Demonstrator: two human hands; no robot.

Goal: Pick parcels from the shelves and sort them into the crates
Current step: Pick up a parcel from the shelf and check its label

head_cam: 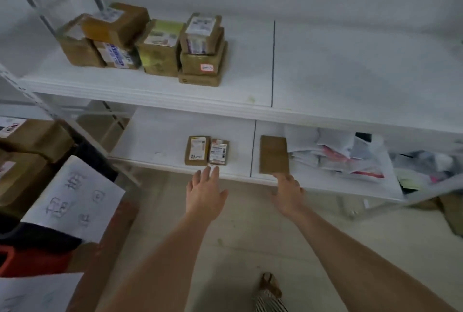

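We're mid-pick at the lower white shelf: left hand, fingers spread and empty, nears two small labelled brown parcels; right hand touches the flat brown cardboard parcel just right of them. Next, probably grips.

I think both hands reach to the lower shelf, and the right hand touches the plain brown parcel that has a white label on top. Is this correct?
Not quite. In the head view the plain brown parcel under the right hand shows no label. The white labels are on the two small parcels before the left hand.
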